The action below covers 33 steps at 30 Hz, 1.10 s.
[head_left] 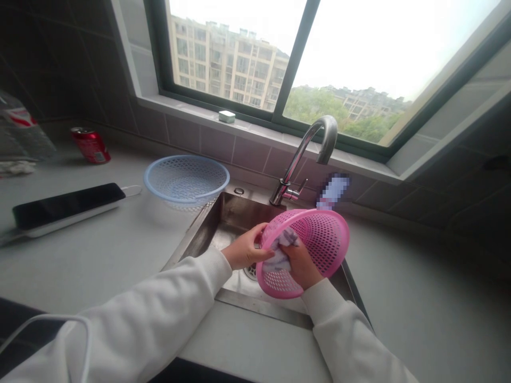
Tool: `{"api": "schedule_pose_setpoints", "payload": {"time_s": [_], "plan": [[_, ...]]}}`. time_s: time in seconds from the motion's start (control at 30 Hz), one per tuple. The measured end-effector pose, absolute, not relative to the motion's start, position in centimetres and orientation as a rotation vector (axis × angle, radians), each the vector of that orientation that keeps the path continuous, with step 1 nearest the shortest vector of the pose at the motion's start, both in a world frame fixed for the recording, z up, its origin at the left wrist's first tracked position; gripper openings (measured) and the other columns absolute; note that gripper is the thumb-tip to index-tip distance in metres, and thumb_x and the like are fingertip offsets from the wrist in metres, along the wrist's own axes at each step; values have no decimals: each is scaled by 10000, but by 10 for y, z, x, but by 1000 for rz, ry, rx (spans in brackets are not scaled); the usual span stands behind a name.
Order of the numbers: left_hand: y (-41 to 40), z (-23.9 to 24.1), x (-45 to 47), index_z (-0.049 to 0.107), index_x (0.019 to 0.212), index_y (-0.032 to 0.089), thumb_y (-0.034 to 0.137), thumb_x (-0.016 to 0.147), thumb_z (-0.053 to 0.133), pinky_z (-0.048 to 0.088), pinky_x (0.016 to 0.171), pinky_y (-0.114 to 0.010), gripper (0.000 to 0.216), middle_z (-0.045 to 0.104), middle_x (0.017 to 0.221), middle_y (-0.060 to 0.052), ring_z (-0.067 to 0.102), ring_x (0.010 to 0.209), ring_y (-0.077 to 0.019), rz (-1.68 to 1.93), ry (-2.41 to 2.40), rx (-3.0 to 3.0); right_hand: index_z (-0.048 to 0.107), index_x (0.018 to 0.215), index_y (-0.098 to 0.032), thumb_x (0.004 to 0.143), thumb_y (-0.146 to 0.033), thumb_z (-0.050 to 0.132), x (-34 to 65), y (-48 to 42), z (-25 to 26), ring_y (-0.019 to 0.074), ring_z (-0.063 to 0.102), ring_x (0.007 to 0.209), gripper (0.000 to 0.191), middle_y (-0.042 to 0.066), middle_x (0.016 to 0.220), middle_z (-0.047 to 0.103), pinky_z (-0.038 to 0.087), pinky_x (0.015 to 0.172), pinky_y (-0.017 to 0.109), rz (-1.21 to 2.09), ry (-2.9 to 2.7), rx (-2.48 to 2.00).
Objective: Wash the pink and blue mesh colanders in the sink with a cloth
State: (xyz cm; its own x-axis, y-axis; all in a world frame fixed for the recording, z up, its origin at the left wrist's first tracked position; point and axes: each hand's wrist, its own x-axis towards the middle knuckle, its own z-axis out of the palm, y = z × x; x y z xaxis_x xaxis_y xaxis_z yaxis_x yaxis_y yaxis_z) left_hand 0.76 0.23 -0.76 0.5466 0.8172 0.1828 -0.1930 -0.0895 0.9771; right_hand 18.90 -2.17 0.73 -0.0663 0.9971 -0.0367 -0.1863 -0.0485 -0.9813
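A pink perforated plastic basket (325, 242) is tilted on its side above the steel sink (235, 215), its mouth facing me. My left hand (245, 249) grips the basket's left rim, thumb inside and fingers behind. Inside the basket, my right hand (302, 264) is closed on a crumpled white cloth (281, 250) with greyish-purple marks, pressed against the inner wall near the left thumb. Part of the sink drain (250, 271) shows below the basket.
A blue perforated basket (186, 180) stands left of the sink. Behind the sink rises a chrome faucet (287, 173), with a blurred-out bottle-like object (334, 190) beside it. Leftward on the counter are a dark-screened device (69, 205), a red can (91, 145) and a clear bottle (26, 130).
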Motion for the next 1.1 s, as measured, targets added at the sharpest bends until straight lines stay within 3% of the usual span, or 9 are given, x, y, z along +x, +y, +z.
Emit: {"api": "schedule_pose_setpoints", "payload": {"time_s": [0.13,0.23,0.3,0.4,0.53,0.7,0.87,0.97,1.1], "plan": [[6,-11,4,457,1505,135,642,659,872,458,1114,-497,1070,638,1385,-196,609,1269,-389,986,676,1434,724,1014,-240,680,-361,880,187,-22,5,284,716,923,388,46,986,779,582,894,451,1318,-1361,-1186],[8,-14,0,342,1590,105,768,628,828,381,1189,-554,1265,562,1479,-251,549,1359,-438,949,715,1464,702,1008,-251,662,-361,865,190,-21,3,295,728,882,398,38,952,780,599,830,456,1325,-1145,-1148],[8,-13,0,291,1624,140,740,597,866,325,1227,-587,1321,464,1582,-255,475,1436,-455,897,706,1470,679,976,-264,659,-370,842,192,-19,2,307,736,838,372,31,899,776,612,775,466,1316,-962,-1097],[4,-9,1,277,1639,231,550,560,968,334,1221,-618,1321,367,1660,-220,420,1479,-452,832,702,1480,664,922,-275,700,-417,795,194,-18,3,318,742,814,295,30,856,769,621,741,476,1283,-883,-1072],[-3,-2,4,284,1636,250,411,580,972,484,1111,-572,1270,429,1612,-213,474,1428,-432,857,630,1430,701,996,-254,679,-410,833,190,-22,8,335,759,910,377,42,912,791,626,825,494,1392,-966,-1062],[-3,3,3,312,1630,190,380,609,943,480,1127,-548,1215,462,1594,-225,491,1420,-423,898,643,1381,719,1146,-246,657,-294,881,186,-25,11,319,752,1038,517,54,1103,800,604,950,471,1423,-1115,-1064],[-4,6,2,357,1618,231,423,590,962,491,1112,-554,1207,455,1615,-199,484,1424,-435,863,588,1414,720,972,-255,676,-453,858,191,-22,6,345,768,942,382,50,898,807,639,840,490,1465,-929,-941],[-3,4,2,382,1607,228,483,576,966,495,1102,-563,1212,479,1596,-198,489,1416,-447,878,574,1392,736,1034,-252,687,-392,879,191,-23,4,332,756,1010,401,50,985,810,621,912,489,1486,-1062,-971],[3,-4,1,360,1613,156,686,558,918,398,1185,-595,1307,519,1545,-239,479,1426,-472,991,595,1332,730,1119,-249,711,-320,884,192,-24,3,304,739,1072,442,45,1082,802,584,1003,475,1431,-1176,-1004]]}}
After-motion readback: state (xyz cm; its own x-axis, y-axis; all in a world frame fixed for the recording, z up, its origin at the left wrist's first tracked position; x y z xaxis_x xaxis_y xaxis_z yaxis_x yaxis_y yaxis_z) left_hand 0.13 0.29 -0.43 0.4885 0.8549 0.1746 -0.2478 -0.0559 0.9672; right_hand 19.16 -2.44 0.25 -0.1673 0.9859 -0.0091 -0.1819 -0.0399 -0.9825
